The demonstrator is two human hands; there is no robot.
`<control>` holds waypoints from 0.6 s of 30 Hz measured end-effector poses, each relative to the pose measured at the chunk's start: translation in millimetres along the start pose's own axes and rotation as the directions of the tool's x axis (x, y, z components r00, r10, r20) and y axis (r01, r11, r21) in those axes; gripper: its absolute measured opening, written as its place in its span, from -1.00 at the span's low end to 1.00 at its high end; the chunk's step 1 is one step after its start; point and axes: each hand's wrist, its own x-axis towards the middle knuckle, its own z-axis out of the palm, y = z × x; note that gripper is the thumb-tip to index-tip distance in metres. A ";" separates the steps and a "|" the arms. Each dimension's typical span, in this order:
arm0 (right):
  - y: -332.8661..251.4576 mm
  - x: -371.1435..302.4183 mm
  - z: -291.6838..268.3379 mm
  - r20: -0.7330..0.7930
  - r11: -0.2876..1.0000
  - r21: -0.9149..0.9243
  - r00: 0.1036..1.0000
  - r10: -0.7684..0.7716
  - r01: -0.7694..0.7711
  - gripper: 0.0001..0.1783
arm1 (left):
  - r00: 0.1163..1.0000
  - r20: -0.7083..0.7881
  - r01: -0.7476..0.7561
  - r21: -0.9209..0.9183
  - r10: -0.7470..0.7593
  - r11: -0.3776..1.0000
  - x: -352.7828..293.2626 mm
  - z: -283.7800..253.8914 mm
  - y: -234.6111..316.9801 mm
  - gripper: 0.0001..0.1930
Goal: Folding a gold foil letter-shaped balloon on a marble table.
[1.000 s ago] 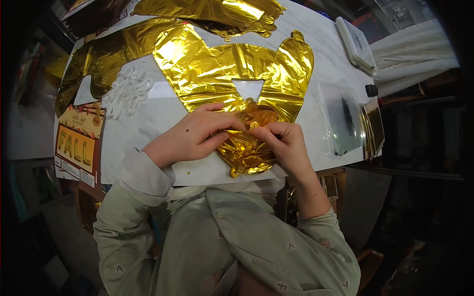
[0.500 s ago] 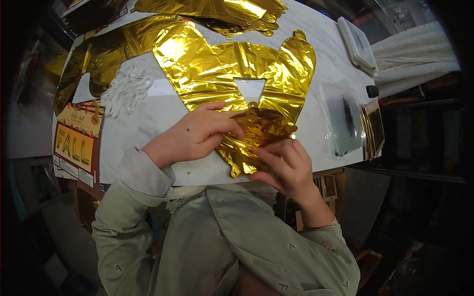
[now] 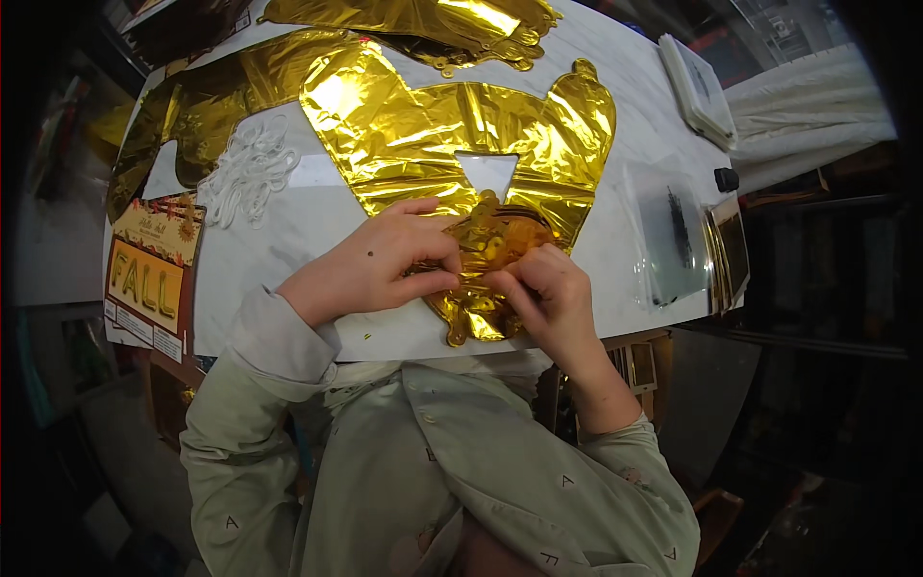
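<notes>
A flat gold foil letter balloon (image 3: 413, 115) with a triangular cut-out lies in front of me, its near end folded over on itself into a layered bundle. On the left side of that fold rests my left hand (image 3: 385, 258), closed with thumb and fingers gripping the foil. My right hand (image 3: 553, 293) pinches the right side of the same fold, thumb and fingertips drawn together. The layers beneath my fingers are partly hidden.
More gold foil balloons (image 3: 461, 24) lie at the far edge, another (image 3: 240, 82) at left. A tangle of white string (image 3: 250, 168) sits beside a printed card (image 3: 149, 279). Clear plastic sleeves (image 3: 663, 231) and a white case (image 3: 694, 88) are at right.
My right hand has moved a little left and up, drawing the right flap of the foil inward, so the folded end is narrower. My left thumb and fingers have shifted slightly.
</notes>
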 end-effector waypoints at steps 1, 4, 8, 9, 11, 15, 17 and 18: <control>-2.3 0.4 0.1 0.002 1.000 0.001 1.000 0.000 0.000 -0.87 | 1.000 -0.002 -0.012 0.003 0.012 1.000 -0.3 -0.6 0.2 -0.86; -8.5 -1.5 -1.5 -0.013 0.997 0.015 0.997 -0.072 0.072 -0.83 | 0.999 -0.029 -0.023 0.004 0.023 1.000 -1.4 0.4 -0.9 -0.83; -12.2 -18.3 -16.9 -0.125 0.896 -0.205 0.897 -0.424 0.395 -0.51 | 0.997 -0.083 0.000 -0.041 -0.004 0.999 0.4 2.4 0.0 -0.87; -17.9 -20.5 -21.5 -0.045 0.913 -0.168 0.922 -0.384 0.372 -0.46 | 0.997 -0.081 -0.001 -0.043 -0.003 0.999 2.0 3.3 2.8 -0.87; -19.1 -23.6 -19.8 0.042 0.925 -0.204 0.947 -0.318 0.320 -0.41 | 0.981 -0.189 0.031 -0.117 -0.053 0.993 4.0 3.2 9.6 -0.91; -21.7 -18.0 -24.5 0.064 0.894 -0.256 0.929 -0.364 0.368 -0.46 | 0.974 -0.199 0.083 -0.148 -0.112 0.985 3.2 -0.7 6.4 -0.85; -16.4 -30.1 -25.5 0.065 0.935 -0.120 0.942 -0.329 0.335 -0.46 | 0.998 0.056 0.009 -0.005 -0.008 1.000 -0.1 -5.3 -4.7 -0.80; -9.4 -35.7 -26.3 0.071 0.958 0.010 0.955 -0.287 0.287 -0.47 | 0.998 0.059 0.008 -0.002 -0.008 1.000 0.4 -6.0 -4.3 -0.80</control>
